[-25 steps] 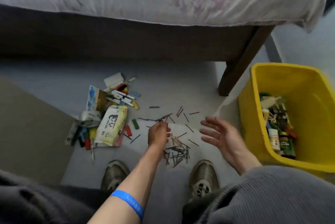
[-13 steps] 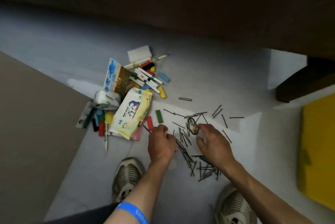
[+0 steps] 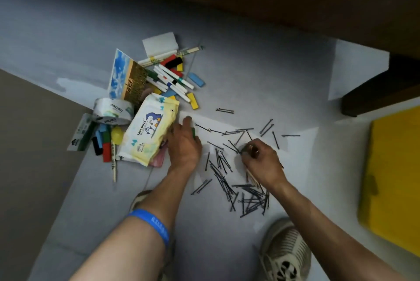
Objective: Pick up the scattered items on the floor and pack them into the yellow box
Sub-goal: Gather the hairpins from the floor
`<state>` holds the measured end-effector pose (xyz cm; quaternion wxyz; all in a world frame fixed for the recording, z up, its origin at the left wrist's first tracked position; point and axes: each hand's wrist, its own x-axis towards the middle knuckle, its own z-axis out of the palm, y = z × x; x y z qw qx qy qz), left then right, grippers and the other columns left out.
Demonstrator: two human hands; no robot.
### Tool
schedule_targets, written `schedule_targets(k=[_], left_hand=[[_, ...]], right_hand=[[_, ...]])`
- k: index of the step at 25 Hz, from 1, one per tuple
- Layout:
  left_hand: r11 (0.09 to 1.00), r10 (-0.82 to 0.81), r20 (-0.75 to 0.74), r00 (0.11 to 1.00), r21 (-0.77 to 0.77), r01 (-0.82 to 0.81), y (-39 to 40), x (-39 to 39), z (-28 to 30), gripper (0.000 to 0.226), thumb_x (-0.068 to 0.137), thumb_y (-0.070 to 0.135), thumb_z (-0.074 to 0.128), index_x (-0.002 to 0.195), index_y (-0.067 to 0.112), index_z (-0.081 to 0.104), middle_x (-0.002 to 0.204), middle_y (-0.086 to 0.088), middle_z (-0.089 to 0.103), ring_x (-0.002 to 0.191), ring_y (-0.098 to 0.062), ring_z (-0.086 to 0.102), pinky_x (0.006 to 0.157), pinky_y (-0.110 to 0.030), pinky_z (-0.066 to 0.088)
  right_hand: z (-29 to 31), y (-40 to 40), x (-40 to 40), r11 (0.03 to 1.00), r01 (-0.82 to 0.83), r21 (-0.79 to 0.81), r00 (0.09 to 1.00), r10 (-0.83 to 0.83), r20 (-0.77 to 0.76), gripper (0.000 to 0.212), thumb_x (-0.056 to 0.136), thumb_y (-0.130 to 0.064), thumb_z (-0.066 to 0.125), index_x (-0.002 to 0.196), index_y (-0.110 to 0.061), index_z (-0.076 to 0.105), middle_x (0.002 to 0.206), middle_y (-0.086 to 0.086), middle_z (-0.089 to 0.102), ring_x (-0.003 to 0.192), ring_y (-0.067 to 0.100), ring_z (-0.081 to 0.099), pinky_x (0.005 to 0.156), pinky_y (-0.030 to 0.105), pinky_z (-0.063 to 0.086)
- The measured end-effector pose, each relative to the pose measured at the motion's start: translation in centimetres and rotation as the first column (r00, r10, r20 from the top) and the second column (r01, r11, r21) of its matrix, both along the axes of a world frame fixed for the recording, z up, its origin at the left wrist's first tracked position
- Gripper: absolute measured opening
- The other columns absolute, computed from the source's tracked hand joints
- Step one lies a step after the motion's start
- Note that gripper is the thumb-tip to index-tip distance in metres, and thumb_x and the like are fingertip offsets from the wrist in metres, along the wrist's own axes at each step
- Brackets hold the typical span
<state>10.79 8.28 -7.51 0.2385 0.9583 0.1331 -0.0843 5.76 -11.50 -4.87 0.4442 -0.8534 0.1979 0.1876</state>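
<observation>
Head view: crouched over a grey floor, a person works a scatter of thin dark hairpins. The right hand pinches something small among the pins; the left hand reaches beside a baby-wipes pack, fingers curled over a green block, its grip unclear. The yellow box sits at far right. The pins look light, stiff and slippery, likely best gathered in bunches; the pack looks soft, best grasped mid-body.

Bare forearms; blue wristband with white lettering, left wrist; beige mesh sneakers.
</observation>
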Motion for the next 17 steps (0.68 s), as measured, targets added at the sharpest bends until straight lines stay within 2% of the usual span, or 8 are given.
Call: schedule_targets(k=[2,3,6,9,12,14,16,17], left_hand=[[0.967,0.167,-0.031,0.985,-0.192,-0.17,-0.3,0.4,0.3,0.026,0.077,0.015,0.066,0.103,0.014,0.064,0.097,-0.006,0.064,0.098,-0.031,0.057,0.077,-0.032,0.045],[0.894,0.294,-0.099,0.951,-0.322,-0.311,-0.7,0.3,0.6,0.01,0.077,0.017,0.064,0.086,0.015,0.065,0.082,0.0,0.063,0.088,-0.029,0.06,0.07,-0.03,0.044],[0.491,0.502,-0.443,0.743,-0.561,-0.667,-2.1,-0.5,1.7,0.01,0.078,0.014,0.058,0.076,0.011,0.067,0.079,-0.013,0.069,0.08,-0.031,0.065,0.069,-0.039,0.054],[0.151,0.36,-0.688,0.631,-0.624,-0.767,-3.2,-2.8,2.9,0.018,0.079,0.005,0.049,0.092,0.006,0.061,0.078,-0.019,0.067,0.057,-0.025,0.063,0.042,-0.027,0.046],[0.042,0.28,-0.725,0.629,-0.646,-0.763,-3.7,-4.3,3.9,0.026,0.081,-0.005,0.046,0.102,0.005,0.056,0.086,-0.019,0.068,0.055,-0.019,0.062,0.042,-0.022,0.042],[0.055,0.257,-0.731,0.632,-0.642,-0.765,-3.7,-4.9,3.9,0.03,0.082,-0.007,0.044,0.106,0.006,0.055,0.095,-0.023,0.07,0.06,-0.019,0.061,0.047,-0.023,0.045],[0.078,0.243,-0.73,0.639,-0.642,-0.763,-3.9,-5.3,4.0,0.029,0.082,-0.006,0.043,0.106,0.006,0.055,0.094,-0.022,0.071,0.062,-0.018,0.06,0.051,-0.024,0.046],[0.087,0.233,-0.725,0.647,-0.648,-0.757,-4.1,-5.4,4.0,0.029,0.082,-0.005,0.043,0.106,0.005,0.056,0.09,-0.02,0.072,0.061,-0.018,0.06,0.051,-0.025,0.046]], right_hand=[[0.9,-1.7,-1.2,0.91,0.348,0.227,0.937,-0.326,-0.129,0.019,0.08,-0.004,0.061,0.089,-0.021,0.064,0.08,0.005,0.068,0.071,0.02,0.064,0.063,0.029,0.054],[1.3,-2.7,-2.1,0.833,0.464,0.301,0.885,-0.421,-0.199,0.027,0.078,0.001,0.057,0.093,-0.021,0.064,0.077,0.008,0.069,0.067,0.021,0.064,0.059,0.031,0.054],[1.9,-4.8,-4.8,0.734,0.579,0.355,0.813,-0.485,-0.322,0.04,0.068,0.011,0.042,0.084,-0.015,0.068,0.071,0.008,0.065,0.051,0.022,0.057,0.044,0.028,0.044],[1.5,-4.3,-5.9,0.794,0.55,0.259,0.823,-0.463,-0.33,0.038,0.056,0.004,0.036,0.062,-0.014,0.068,0.06,0.003,0.055,0.035,0.012,0.037,0.037,0.019,0.027],[0.4,-2.9,-5.7,0.922,0.371,0.112,0.921,-0.349,-0.175,0.022,0.073,-0.01,0.049,0.066,-0.021,0.067,0.063,-0.009,0.061,0.052,0.01,0.053,0.046,0.021,0.034],[-0.4,-2.1,-5.9,0.983,0.032,-0.18,0.999,-0.036,-0.018,0.011,0.086,-0.036,0.054,0.089,-0.028,0.061,0.084,-0.011,0.064,0.07,0.015,0.061,0.058,0.028,0.046],[-1.6,-1.5,-6.4,0.822,-0.304,-0.482,0.946,0.32,-0.051,0.026,0.092,-0.044,0.051,0.107,-0.023,0.054,0.102,-0.002,0.058,0.077,0.024,0.064,0.066,0.034,0.051],[-2.0,-1.2,-6.5,0.779,-0.345,-0.524,0.926,0.374,-0.053,0.026,0.094,-0.042,0.05,0.107,-0.019,0.053,0.105,0.001,0.057,0.078,0.027,0.064,0.067,0.036,0.051]])
